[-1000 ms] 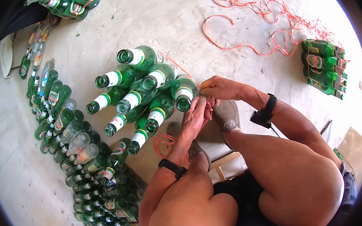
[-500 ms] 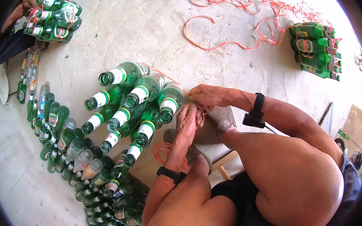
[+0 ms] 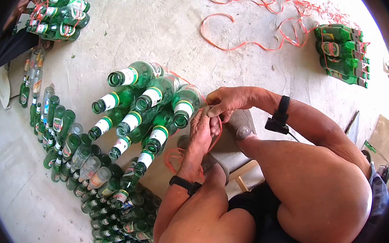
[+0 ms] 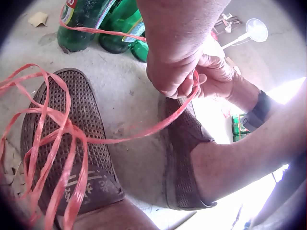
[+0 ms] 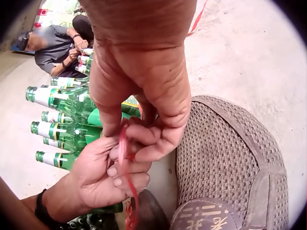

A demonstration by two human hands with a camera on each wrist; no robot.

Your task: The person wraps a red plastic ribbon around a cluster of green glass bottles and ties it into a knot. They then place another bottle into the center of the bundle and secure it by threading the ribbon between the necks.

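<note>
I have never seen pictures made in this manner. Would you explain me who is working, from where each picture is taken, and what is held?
No machine works here: a person uses two bare hands. One picture looks down from a camera on the head. The other two come from cameras on the wrists, each close to one hand's work; that is why a forearm looks so big there.

The left hand and right hand meet, their fingers pinching a thin red twine. Beside them is a group of green bottles with twine running along it. On the pale floor also lie many stacked bottles, a tied bundle and tangled red strands.
</note>
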